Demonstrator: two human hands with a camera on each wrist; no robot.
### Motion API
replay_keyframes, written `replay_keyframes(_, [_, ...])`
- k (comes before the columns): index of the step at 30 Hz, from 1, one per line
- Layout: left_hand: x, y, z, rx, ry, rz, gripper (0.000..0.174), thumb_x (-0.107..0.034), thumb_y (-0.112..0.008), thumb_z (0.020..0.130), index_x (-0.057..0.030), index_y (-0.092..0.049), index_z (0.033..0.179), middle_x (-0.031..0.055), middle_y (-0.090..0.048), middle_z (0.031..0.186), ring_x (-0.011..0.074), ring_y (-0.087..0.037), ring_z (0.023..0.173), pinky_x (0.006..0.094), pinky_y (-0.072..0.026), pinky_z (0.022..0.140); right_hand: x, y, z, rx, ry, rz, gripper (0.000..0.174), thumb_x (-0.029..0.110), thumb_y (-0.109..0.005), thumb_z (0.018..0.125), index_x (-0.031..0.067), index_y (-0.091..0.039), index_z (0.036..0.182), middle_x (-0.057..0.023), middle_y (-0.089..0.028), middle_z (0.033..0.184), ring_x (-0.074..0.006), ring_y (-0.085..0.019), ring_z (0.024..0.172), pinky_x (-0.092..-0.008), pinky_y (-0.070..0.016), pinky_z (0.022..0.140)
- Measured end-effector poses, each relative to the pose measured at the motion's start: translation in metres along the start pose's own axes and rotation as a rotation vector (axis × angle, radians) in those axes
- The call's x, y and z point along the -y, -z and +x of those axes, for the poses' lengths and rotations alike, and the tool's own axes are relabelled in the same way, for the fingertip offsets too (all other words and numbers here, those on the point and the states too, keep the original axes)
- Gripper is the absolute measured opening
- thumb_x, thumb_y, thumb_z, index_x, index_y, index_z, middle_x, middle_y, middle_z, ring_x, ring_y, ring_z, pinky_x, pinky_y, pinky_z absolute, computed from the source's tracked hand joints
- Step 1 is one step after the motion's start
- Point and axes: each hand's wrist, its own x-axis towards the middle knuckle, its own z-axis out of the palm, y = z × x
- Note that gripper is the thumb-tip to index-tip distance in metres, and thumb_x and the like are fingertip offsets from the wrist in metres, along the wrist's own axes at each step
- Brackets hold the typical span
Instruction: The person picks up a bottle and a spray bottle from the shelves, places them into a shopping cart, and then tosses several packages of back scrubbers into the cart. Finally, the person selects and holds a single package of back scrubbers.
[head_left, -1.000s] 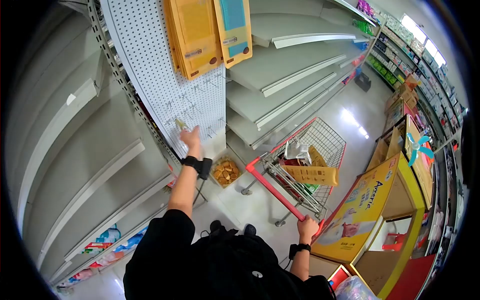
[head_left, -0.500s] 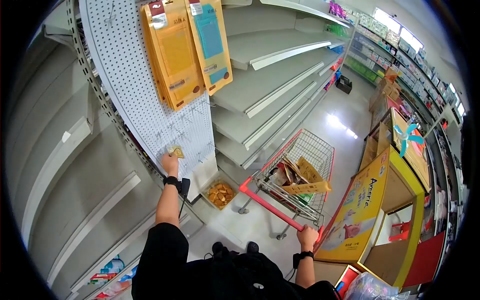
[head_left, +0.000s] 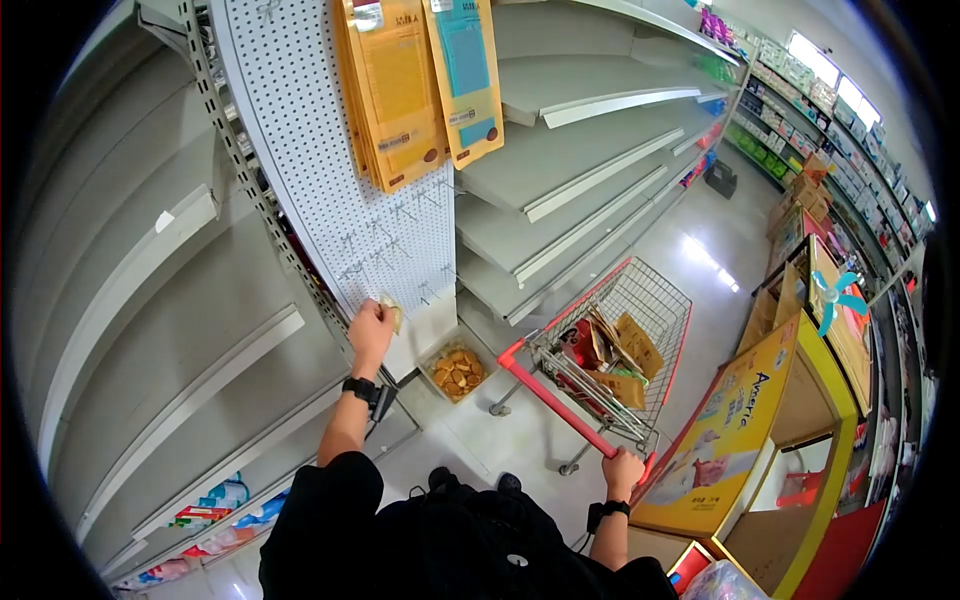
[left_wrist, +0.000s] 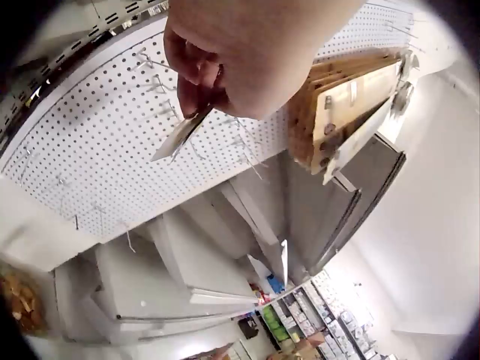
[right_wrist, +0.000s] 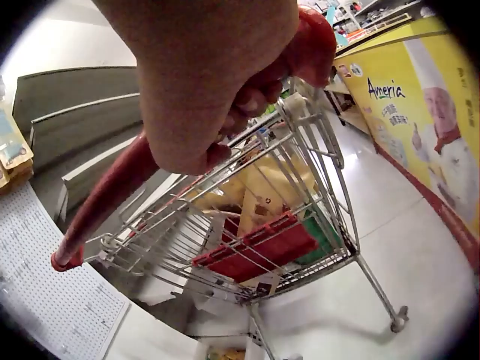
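Note:
My left hand pinches a small flat packet between thumb and fingers, in front of the lower part of a white pegboard. In the left wrist view the packet shows pale and nearly edge-on, close to bare wire hooks. My right hand grips the red handle of a wire shopping cart, near the handle's right end. Inside the cart lie yellow-brown packs and a red pack, seen through the wires in the right wrist view.
Yellow packs and a yellow pack with a teal window hang higher on the pegboard. Below it, a box of gold-coloured pieces stands on the floor. Grey shelves flank the board. A yellow display stand is right of the cart.
My left hand has come down and away from the hooks, still with the small packet. The packs in the cart have settled lower. My right hand keeps its grip on the handle.

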Motion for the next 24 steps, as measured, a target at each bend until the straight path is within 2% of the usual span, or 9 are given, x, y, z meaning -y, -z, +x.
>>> replay_keyframes(4, [-0.044,-0.011,-0.029,0.160,0.004,-0.233,0.021,-0.019,-0.063,0.083,0.0008,-0.058,0.079,0.0121,-0.064,0.070,0.0234,-0.063,0.063,0.0354,-0.0474,0.056,0.002,0.001,-0.001,-0.006,-0.006,-0.009,0.012,0.022,-0.061,0.067,0.0095,-0.064,0.064,-0.0143,-0.062,0.060,-0.0331,-0.062,0.057,-0.0427,-0.0484,0.051])
replay_keyframes(6, [-0.054,-0.051,-0.029,0.294,-0.045,-0.657,0.018,-0.016,-0.065,0.083,0.0013,-0.059,0.084,0.0081,-0.064,0.072,0.0150,-0.061,0.062,0.0314,-0.0493,0.054,0.001,0.000,-0.001,-0.002,-0.005,-0.012,0.013,0.022,-0.062,0.067,0.0095,-0.064,0.064,-0.0144,-0.062,0.061,-0.0332,-0.062,0.057,-0.0426,-0.0488,0.052])
replay_keyframes(7, [-0.093,-0.038,-0.031,0.462,0.057,-0.887,0.016,-0.010,-0.062,0.087,0.0042,-0.058,0.084,0.0081,-0.062,0.080,0.0131,-0.062,0.071,0.0257,-0.0503,0.058,0.001,-0.001,-0.001,-0.001,-0.004,-0.015,0.013,0.022,-0.062,0.067,0.0095,-0.064,0.064,-0.0144,-0.062,0.061,-0.0332,-0.062,0.057,-0.0426,-0.0490,0.052])
replay_keyframes(10, [-0.162,-0.038,-0.027,0.770,0.209,-1.279,0.033,-0.021,-0.059,0.092,0.0060,-0.053,0.110,0.0116,-0.061,0.103,0.0242,-0.065,0.094,0.0296,-0.0535,0.080,0.001,0.002,-0.001,-0.004,-0.008,-0.007,0.014,0.022,-0.062,0.068,0.0090,-0.064,0.064,-0.0149,-0.062,0.061,-0.0334,-0.062,0.057,-0.0423,-0.0494,0.053])
replay_keyframes(13, [-0.203,-0.029,-0.026,0.891,0.111,-1.281,0.042,-0.025,-0.059,0.092,0.0066,-0.049,0.118,0.0117,-0.060,0.108,0.0267,-0.060,0.108,0.0331,-0.0504,0.087,0.000,0.001,-0.001,0.008,-0.004,0.025,0.014,0.023,-0.062,0.068,0.0090,-0.064,0.064,-0.0158,-0.062,0.061,-0.0337,-0.062,0.058,-0.0426,-0.0493,0.053])
replay_keyframes(14, [-0.209,-0.024,-0.025,0.913,0.064,-1.161,0.039,-0.025,-0.062,0.090,0.0029,-0.053,0.116,0.0094,-0.061,0.107,0.0214,-0.059,0.107,0.0341,-0.0484,0.088,-0.002,0.001,-0.001,0.011,-0.007,0.017,0.015,0.023,-0.062,0.068,0.0091,-0.064,0.064,-0.0158,-0.062,0.061,-0.0338,-0.062,0.058,-0.0427,-0.0493,0.053])
replay_keyframes(17, [-0.194,-0.034,-0.014,0.831,-0.091,-0.920,0.037,-0.024,-0.066,0.086,-0.0003,-0.056,0.113,0.0079,-0.061,0.108,0.0160,-0.059,0.098,0.0310,-0.0476,0.085,-0.002,0.000,-0.001,0.022,-0.013,0.013,0.015,0.023,-0.062,0.069,0.0093,-0.064,0.065,-0.0158,-0.062,0.061,-0.0341,-0.062,0.057,-0.0428,-0.0491,0.053])
replay_keyframes(21, [-0.151,-0.042,0.044,0.257,-0.219,-0.760,0.036,-0.020,-0.073,0.080,-0.0003,-0.057,0.105,0.0087,-0.061,0.105,0.0176,-0.057,0.098,0.0310,-0.0468,0.084,-0.002,-0.002,0.000,0.039,-0.033,0.027,0.016,0.025,-0.063,0.069,0.0095,-0.063,0.064,-0.0146,-0.063,0.061,-0.0340,-0.062,0.057,-0.0426,-0.0490,0.054])
replay_keyframes(24, [-0.141,-0.003,0.116,-0.213,-0.251,-0.645,0.055,-0.022,-0.078,0.073,0.0027,-0.049,0.113,0.0166,-0.050,0.112,0.0285,-0.047,0.106,0.0386,-0.0382,0.094,-0.002,0.000,0.000,0.053,-0.030,0.029,0.017,0.025,-0.063,0.069,0.0092,-0.063,0.063,-0.0142,-0.063,0.062,-0.0339,-0.063,0.057,-0.0425,-0.0490,0.054])
